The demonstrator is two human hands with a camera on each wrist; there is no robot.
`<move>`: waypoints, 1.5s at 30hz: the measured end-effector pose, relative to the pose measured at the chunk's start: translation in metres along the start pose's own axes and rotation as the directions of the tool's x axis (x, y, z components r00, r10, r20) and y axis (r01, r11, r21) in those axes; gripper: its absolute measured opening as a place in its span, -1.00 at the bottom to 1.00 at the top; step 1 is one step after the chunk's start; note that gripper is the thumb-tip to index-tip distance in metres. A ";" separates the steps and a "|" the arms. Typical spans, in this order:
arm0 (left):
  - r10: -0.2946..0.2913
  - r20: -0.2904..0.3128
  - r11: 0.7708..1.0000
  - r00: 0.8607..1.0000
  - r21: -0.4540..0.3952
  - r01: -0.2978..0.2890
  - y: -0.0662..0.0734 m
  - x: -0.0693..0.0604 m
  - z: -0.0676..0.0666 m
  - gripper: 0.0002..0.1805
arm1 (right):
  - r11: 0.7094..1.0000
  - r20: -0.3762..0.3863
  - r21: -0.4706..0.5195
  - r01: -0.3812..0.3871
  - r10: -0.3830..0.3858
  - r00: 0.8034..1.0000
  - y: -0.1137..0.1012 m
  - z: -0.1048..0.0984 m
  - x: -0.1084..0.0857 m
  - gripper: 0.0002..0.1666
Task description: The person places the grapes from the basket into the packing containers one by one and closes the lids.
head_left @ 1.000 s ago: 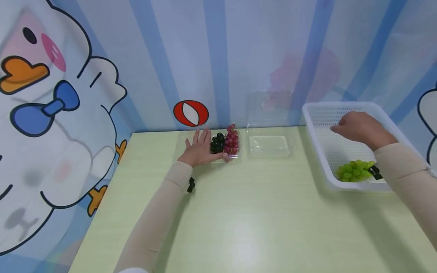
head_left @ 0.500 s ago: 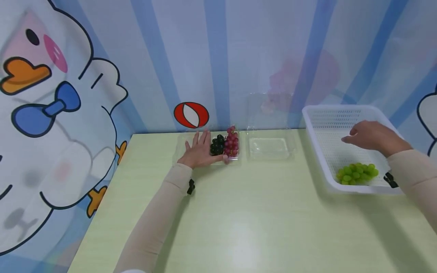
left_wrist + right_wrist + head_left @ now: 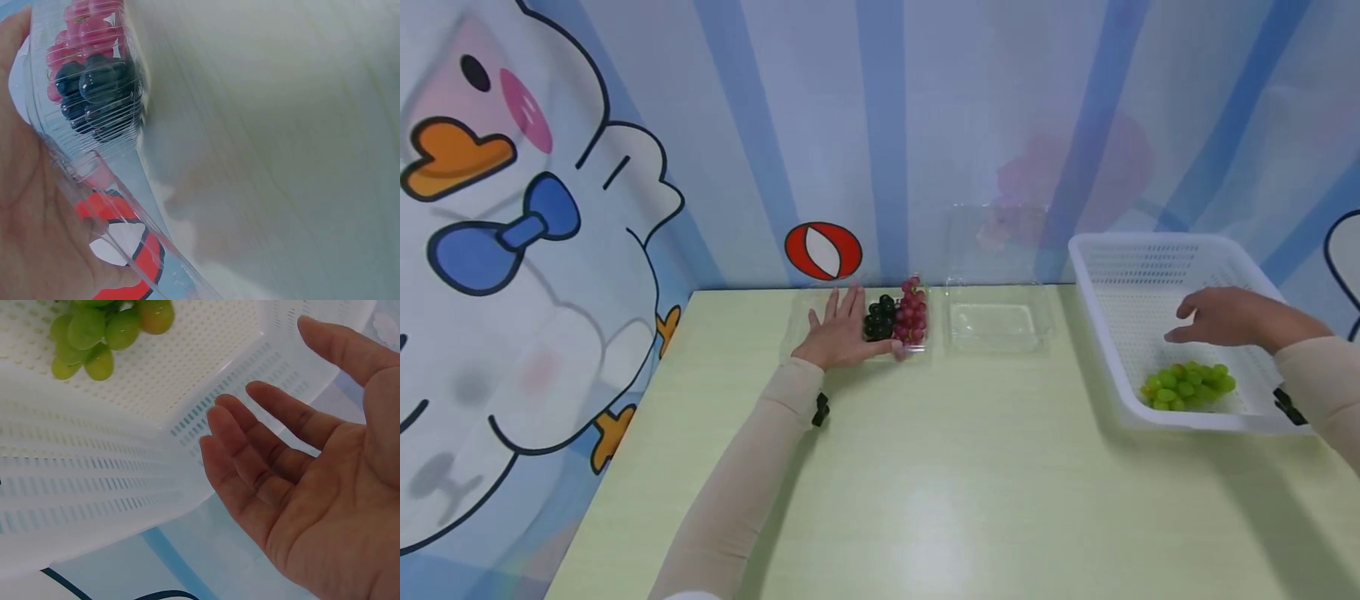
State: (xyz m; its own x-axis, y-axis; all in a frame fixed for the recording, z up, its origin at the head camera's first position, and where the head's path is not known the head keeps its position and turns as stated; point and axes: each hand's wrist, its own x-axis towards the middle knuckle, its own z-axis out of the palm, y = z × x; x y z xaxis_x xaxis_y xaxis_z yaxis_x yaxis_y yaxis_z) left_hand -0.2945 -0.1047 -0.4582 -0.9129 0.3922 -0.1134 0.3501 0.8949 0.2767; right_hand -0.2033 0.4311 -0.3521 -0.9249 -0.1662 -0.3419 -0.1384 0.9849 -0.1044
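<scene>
My left hand [image 3: 841, 337] lies with spread fingers on a clear plastic box [image 3: 134, 94] at the back of the table. In that box are a bunch of black grapes [image 3: 878, 318] and a bunch of red grapes [image 3: 912, 312], side by side. Over the white basket [image 3: 1097, 342] on the right hovers my right hand [image 3: 312, 469], its fingers relaxed and holding nothing. A bunch of green grapes [image 3: 1187, 386] rests on the basket floor at its near side, below the hand and apart from it.
Between the left hand and the basket stands a second clear plastic box [image 3: 992, 325], its lid [image 3: 997, 242] raised against the printed backdrop [image 3: 880, 150]. The pale table [image 3: 925, 483] meets the backdrop at its far edge.
My right hand has moved rightward and slightly nearer over the basket, uncovering more of the green grapes. The left hand has stayed in place on the box.
</scene>
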 end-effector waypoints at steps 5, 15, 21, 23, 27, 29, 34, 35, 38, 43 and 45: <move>0.001 0.000 1.000 1.000 -0.005 -0.001 0.001 -0.001 0.001 0.39 | 0.998 0.038 0.031 0.061 -0.063 0.997 0.004 0.008 -0.003 -0.21; -0.008 0.015 1.000 1.000 0.009 0.008 0.004 -0.003 -0.003 0.37 | 0.991 0.247 0.077 0.110 -0.126 0.961 0.009 0.019 -0.001 -0.14; -0.006 0.013 1.000 1.000 -0.001 0.006 0.002 -0.003 -0.003 0.37 | 0.980 0.312 0.112 0.162 -0.190 0.931 0.012 0.026 0.004 -0.09; -0.004 0.007 1.000 1.000 -0.008 0.004 0.002 -0.003 -0.003 0.37 | 0.979 0.322 0.131 0.158 -0.193 0.927 0.010 0.029 0.005 -0.07; 0.002 0.000 1.000 1.000 -0.014 -0.002 0.001 -0.002 -0.002 0.37 | 0.980 0.358 0.141 0.142 -0.184 0.915 0.007 0.034 0.008 -0.03; 0.001 0.005 1.000 1.000 -0.011 -0.001 0.001 -0.003 -0.002 0.37 | 0.980 0.370 0.129 0.154 -0.192 0.909 0.006 0.037 0.008 -0.04; -0.006 0.010 1.000 1.000 -0.011 0.006 0.002 -0.003 -0.002 0.37 | 0.978 0.372 0.073 0.195 -0.208 0.905 0.006 0.041 0.010 -0.06; -0.005 0.009 1.000 1.000 -0.013 0.005 0.002 -0.003 -0.002 0.37 | 0.978 0.370 0.058 0.199 -0.206 0.906 0.006 0.041 0.010 -0.06; -0.003 0.005 1.000 1.000 -0.011 0.003 0.001 -0.003 -0.002 0.36 | 0.975 0.350 0.014 0.222 -0.213 0.912 0.006 0.042 0.010 -0.07; 0.001 0.004 1.000 1.000 -0.010 0.000 0.001 -0.002 -0.002 0.37 | 0.963 0.306 0.001 0.271 -0.258 0.916 0.008 0.044 0.010 -0.17; 0.000 0.004 1.000 1.000 -0.016 0.000 0.001 -0.002 -0.002 0.37 | 0.961 0.293 0.009 0.275 -0.265 0.919 0.008 0.046 0.011 -0.21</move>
State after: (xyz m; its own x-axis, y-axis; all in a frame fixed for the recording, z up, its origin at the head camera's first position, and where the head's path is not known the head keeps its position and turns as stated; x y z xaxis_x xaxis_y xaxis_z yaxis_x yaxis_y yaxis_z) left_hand -0.2927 -0.1050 -0.4559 -0.9122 0.3926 -0.1170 0.3464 0.8916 0.2915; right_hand -0.1982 0.4350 -0.4001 -0.7091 -0.4285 -0.5600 -0.3844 0.9007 -0.2024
